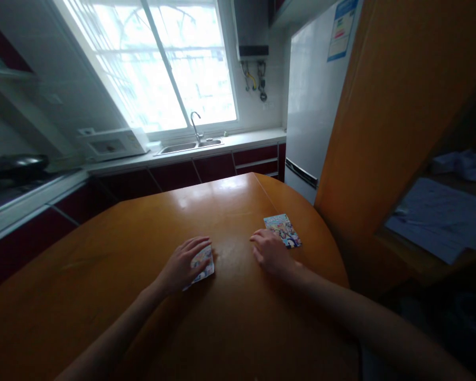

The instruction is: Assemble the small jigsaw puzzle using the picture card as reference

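Observation:
My left hand point(181, 264) lies palm down on a small colourful picture card point(203, 265) on the round orange wooden table point(143, 233); its fingers are stretched flat over the card's top. My right hand point(270, 251) rests on the table with its fingers slightly curled and holds nothing. It touches the left edge of a second colourful card point(283, 230), which lies flat near the table's right rim.
A white refrigerator point(315, 95) and a tall orange cabinet point(396, 106) stand to the right. Behind the table runs a counter with a sink point(190, 146), a microwave point(111, 144) and a pan point(18, 165) on a stove at the left. Folded cloths point(440, 217) lie on a shelf.

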The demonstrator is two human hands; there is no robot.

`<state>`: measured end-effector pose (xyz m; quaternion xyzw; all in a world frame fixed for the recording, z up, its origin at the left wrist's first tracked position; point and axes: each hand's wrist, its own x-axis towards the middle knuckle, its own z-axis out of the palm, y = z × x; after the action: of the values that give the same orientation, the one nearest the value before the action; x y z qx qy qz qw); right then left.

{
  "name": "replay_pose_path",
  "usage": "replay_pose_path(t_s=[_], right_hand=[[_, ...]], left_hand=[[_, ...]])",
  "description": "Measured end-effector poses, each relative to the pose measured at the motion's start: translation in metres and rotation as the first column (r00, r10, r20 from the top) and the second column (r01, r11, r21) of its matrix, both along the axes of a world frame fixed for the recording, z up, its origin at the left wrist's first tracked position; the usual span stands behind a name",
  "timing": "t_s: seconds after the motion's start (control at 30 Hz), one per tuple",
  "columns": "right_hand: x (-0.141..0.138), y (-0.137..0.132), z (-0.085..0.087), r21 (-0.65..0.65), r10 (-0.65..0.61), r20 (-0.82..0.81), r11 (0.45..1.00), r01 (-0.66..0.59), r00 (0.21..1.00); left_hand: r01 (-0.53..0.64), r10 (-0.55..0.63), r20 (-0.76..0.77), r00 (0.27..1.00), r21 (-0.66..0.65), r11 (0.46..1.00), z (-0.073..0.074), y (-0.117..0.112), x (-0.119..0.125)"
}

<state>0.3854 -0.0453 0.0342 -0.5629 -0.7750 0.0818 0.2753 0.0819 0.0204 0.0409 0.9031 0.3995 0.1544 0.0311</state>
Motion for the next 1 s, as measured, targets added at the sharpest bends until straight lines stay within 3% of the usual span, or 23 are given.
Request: replay_pose_path(t_s=[0.1, 0.2, 0.33, 0.53, 0.67, 0.8, 0.9, 1.0], right_hand=[[-0.045, -0.013, -0.001, -0.006, 0.129, 0.009, 0.992, -0.129, 0.992], [-0.064, -0.018, -0.001, -0.014, 0.177, 0.005, 0.984, -0.177, 0.984], [-0.05, -0.02, -0.002, -0.038, 0.135, -0.016, 0.99, -0.135, 0.991], [0.003, -0.048, -0.011, -0.076, 0.044, -0.052, 0.996, -0.047, 0.998], [0.023, -0.067, -0.018, -0.085, -0.006, -0.076, 0.996, -0.001, 0.997], [0.007, -0.066, -0.016, -0.077, 0.014, -0.095, 0.997, -0.022, 0.995], [-0.029, -0.055, -0.011, -0.057, 0.07, -0.099, 0.995, -0.076, 0.993], [-0.071, -0.046, -0.009, -0.059, 0.139, -0.09, 0.988, -0.144, 0.986]], left_hand=[[-0.044, 0.04, -0.094, 0.995, -0.044, 0.998, -0.013, -0.019, -0.038], [-0.061, 0.051, -0.129, 0.99, -0.076, 0.995, -0.022, -0.028, -0.03], [-0.032, 0.025, -0.108, 0.994, -0.069, 0.997, -0.024, -0.016, 0.024], [0.076, -0.076, -0.017, 0.997, -0.021, 0.997, -0.031, 0.016, 0.117], [0.107, -0.108, 0.027, 0.994, 0.022, 0.994, -0.031, 0.019, 0.146], [0.06, -0.067, 0.082, 0.994, 0.084, 0.995, -0.018, 0.005, 0.128], [-0.043, 0.03, 0.106, 0.994, 0.119, 0.992, -0.011, -0.016, 0.084], [-0.215, 0.215, 0.01, 0.977, 0.117, 0.97, -0.013, -0.044, 0.027]])
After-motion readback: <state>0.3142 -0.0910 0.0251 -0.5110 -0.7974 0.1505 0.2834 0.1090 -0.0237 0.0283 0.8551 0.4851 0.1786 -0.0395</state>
